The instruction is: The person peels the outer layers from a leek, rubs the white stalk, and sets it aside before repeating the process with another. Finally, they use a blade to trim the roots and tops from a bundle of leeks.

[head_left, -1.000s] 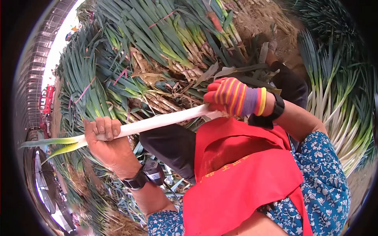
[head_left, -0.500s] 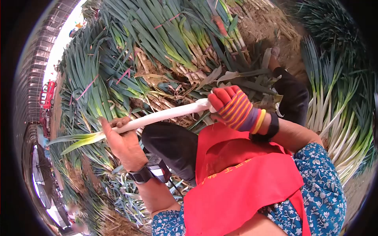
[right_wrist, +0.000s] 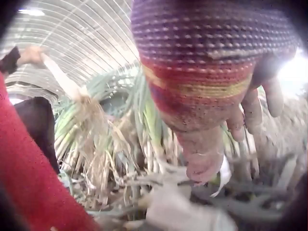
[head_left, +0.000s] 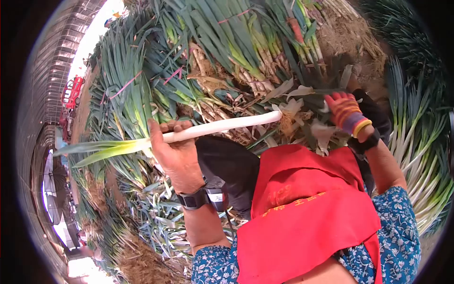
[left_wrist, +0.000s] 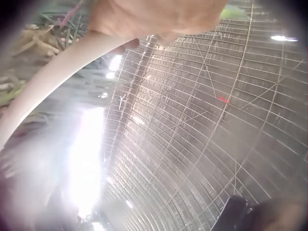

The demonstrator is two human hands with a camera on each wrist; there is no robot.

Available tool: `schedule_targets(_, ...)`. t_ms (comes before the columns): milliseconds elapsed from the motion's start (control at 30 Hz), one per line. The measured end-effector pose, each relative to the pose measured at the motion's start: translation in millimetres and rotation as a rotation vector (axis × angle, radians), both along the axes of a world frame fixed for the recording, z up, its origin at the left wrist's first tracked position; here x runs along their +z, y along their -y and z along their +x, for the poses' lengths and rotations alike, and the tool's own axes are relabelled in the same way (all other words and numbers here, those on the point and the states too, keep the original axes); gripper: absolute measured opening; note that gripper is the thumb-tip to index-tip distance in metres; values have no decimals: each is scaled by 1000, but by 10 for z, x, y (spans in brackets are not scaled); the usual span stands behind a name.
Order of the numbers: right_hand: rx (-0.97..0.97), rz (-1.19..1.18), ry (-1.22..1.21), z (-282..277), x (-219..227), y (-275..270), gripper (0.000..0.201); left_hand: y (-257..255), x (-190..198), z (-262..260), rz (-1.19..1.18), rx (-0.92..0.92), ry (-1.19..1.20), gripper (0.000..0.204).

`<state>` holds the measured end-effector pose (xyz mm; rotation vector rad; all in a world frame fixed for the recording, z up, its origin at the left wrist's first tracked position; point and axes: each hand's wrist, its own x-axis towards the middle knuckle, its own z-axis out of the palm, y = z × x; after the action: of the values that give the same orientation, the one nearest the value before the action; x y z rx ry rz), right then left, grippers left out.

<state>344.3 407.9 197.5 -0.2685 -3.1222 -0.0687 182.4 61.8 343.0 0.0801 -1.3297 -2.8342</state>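
Note:
A long green onion (head_left: pixel 227 125) with a smooth white shaft slants across the lap, its green leaves to the left and its stringy root end to the right. My bare left hand (head_left: pixel 177 158) holds it near the leaves, thumb on the near side and fingers behind. In the left wrist view, the white shaft (left_wrist: pixel 48 79) runs out from under the hand. My right hand (head_left: pixel 347 113), in a striped fingerless glove, is away from the root end, its fingers loosely extended in the right wrist view. A blurred pale peel (head_left: pixel 322 135) is below it, and a thin white scrap (right_wrist: pixel 224 175) shows beside the thumb.
Tied bundles of green onions (head_left: pixel 227 38) with roots are piled in front. More white-stemmed onions (head_left: pixel 416 156) lie at the right. Dry peelings (head_left: pixel 288 90) cover the ground between. A red apron (head_left: pixel 307 213) covers the lap, with dark-trousered knees (head_left: pixel 227 165) at either side.
My right hand gripped the onion's root end earlier; it has let go and moved right, with a pale peel now below it. The root end is now exposed. The left hand keeps its hold.

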Motion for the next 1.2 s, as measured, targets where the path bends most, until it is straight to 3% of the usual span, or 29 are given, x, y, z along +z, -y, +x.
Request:
schedule_targets(33,69,-65,-174,-97,112,63,48,-51,-58,-13,5,-11,-3,33)
schedule_targets(100,238,-320,-430,-277,500,407,51,-97,-156,-22,79,-233,-5,35)
schedule_targets(167,390,-418,-447,-364,824,793,60,-305,-66,131,105,-247,60,35)
schedule_targets(267,464,-502,-515,-507,864,1192,64,-459,-112,249,86,-326,97,42)
schedule_targets(333,475,-669,-686,-611,839,1367,62,-544,-136,303,132,-421,155,51)
schedule_targets(467,495,-722,-645,-698,967,1464,58,-587,-180,381,-17,-520,154,60)
schedule_targets(533,599,-799,-564,-725,991,1440,55,-588,-173,404,-46,-491,120,62)
schedule_targets(567,611,-811,-650,-763,969,1458,42,-573,-155,407,-44,-542,136,62)
schedule_targets(733,616,-891,-702,-811,936,1396,27,-622,-244,398,-16,-627,141,60)
schedule_targets(833,677,-813,-890,-806,829,1378,18,-599,-291,374,-23,-703,112,58)
schedule_targets(867,665,-811,-883,-777,808,1365,18,-614,-302,385,-19,-712,121,58)
schedule_targets(933,500,-1126,-584,-718,771,1333,19,-642,-305,390,26,-647,162,57)
schedule_targets(967,652,-902,-625,-757,737,1249,16,-630,-303,376,-2,-644,165,57)
schedule_targets(1033,249,-1753,-490,-762,715,1200,14,-643,-277,345,52,-603,173,57)
schedule_targets(1067,-45,-2241,-318,-766,747,1116,13,-642,-254,344,104,-552,174,57)
schedule_targets(1200,-7,-2558,-585,-664,888,656,18,-445,-304,215,27,-514,35,56)
